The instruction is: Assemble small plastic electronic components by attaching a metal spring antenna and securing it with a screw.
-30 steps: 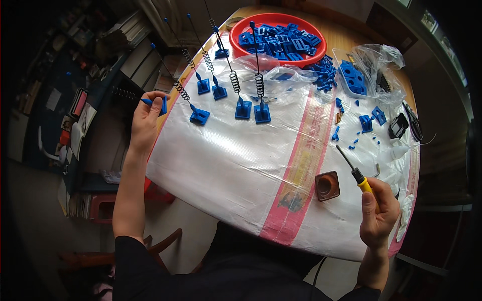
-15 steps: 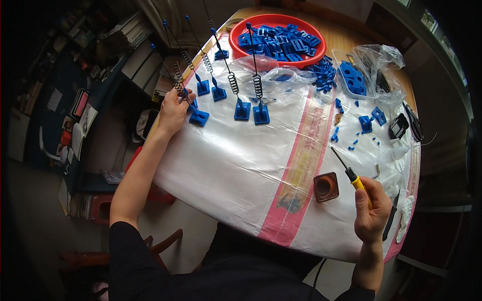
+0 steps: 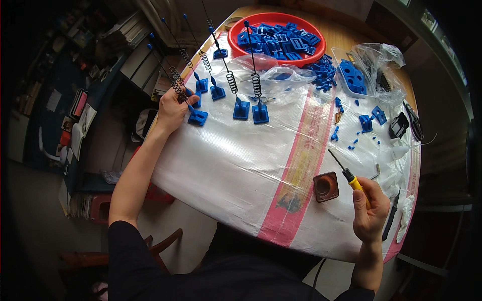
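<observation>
At the table's left edge, my left hand (image 3: 172, 111) is closed round the lower part of a black spring rod on a blue base. Its fingers partly hide the grip. Just beside them stands a blue square base (image 3: 198, 118) with a spring rod leaning left. My right hand (image 3: 370, 213) grips a screwdriver (image 3: 355, 184) with a yellow and black handle, its blade pointing up and left over the table. Several more spring-rod stands, among them one stand (image 3: 260, 114) and another stand (image 3: 241, 110), are upright to the right of my left hand.
A red basin (image 3: 230, 44) of blue plastic parts stands at the back. Near it are a clear box (image 3: 369, 94), plastic bags (image 3: 281, 78) and a heap of blue pieces (image 3: 325, 75). A brown square holder (image 3: 326, 187) and black-handled tool (image 3: 390, 223) lie near my right hand.
My left hand and the stand it holds have shifted slightly, and a second rod tip now shows at the left. My right hand has moved a little left with the screwdriver.
</observation>
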A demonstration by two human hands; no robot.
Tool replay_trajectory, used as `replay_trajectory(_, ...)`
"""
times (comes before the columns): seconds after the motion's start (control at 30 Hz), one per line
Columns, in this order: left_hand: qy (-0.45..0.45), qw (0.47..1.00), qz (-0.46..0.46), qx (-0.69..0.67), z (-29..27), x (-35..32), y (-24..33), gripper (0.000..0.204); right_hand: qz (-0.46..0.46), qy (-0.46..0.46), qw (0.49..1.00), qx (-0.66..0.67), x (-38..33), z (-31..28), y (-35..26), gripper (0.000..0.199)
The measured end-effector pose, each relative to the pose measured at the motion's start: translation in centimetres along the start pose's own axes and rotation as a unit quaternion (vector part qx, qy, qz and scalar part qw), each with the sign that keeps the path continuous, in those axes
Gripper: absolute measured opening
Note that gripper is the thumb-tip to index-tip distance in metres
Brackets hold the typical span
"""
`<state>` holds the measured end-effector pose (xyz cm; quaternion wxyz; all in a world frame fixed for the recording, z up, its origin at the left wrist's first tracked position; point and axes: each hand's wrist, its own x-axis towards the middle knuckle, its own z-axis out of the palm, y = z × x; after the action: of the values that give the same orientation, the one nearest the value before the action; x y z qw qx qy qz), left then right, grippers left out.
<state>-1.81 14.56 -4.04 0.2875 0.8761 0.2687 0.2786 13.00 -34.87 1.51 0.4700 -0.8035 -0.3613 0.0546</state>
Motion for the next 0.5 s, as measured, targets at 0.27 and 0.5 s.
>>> replay_trajectory(0.27, -0.005, 1.000, 0.009, 0.013, -1.1, -0.6, 0.3, 0.025, -0.018, 0.002, 1.000, -0.004, 0.1, -0.1, -0.1, 0.024)
replay_trajectory(0.5, 0.190, 0.978, 0.079, -0.032, -5.2, -5.7, 5.0, 0.011, -0.022, 0.016, 1.000, 0.005, 0.3, -0.6, -0.1, 0.024)
